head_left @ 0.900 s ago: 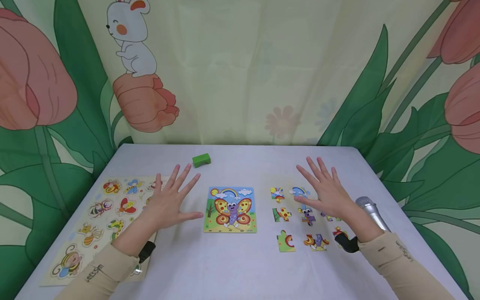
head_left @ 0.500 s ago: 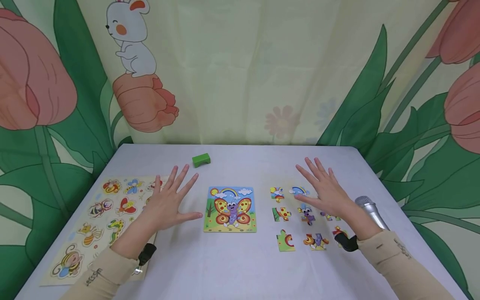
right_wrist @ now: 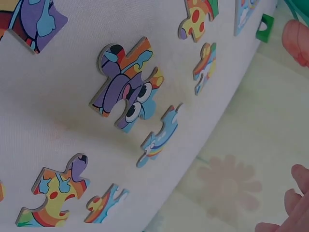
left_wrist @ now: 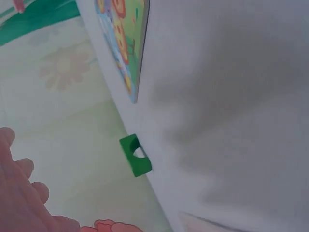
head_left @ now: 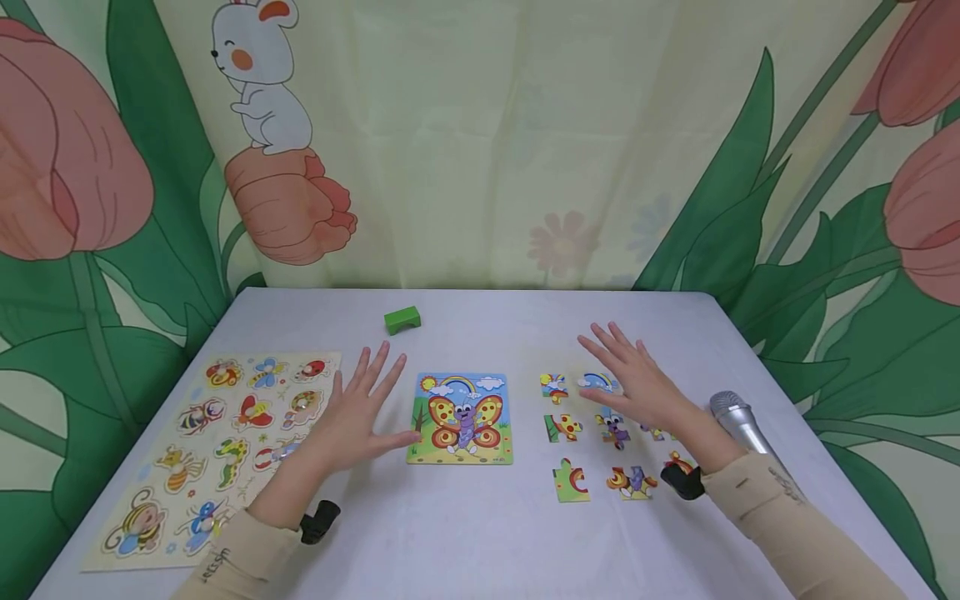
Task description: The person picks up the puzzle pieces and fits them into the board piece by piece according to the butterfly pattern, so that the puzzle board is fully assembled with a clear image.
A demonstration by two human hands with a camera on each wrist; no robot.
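purple-bodied butterfly point(head_left: 466, 423) on square board point(head_left: 435, 457), left fingers point(head_left: 388, 382) and right fingers point(head_left: 602, 356) spread wide

Butterfly board point(head_left: 467, 419) (puzzle pieces point(head_left: 615, 431) nearby)

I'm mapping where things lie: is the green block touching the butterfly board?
No, in the head view tablecloth shows between the green block and the butterfly board.

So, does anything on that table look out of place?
Perhaps the microphone at the right and the green block at the back: neither looks like it belongs with the puzzle pieces. Nothing visible looks spilled or damaged.
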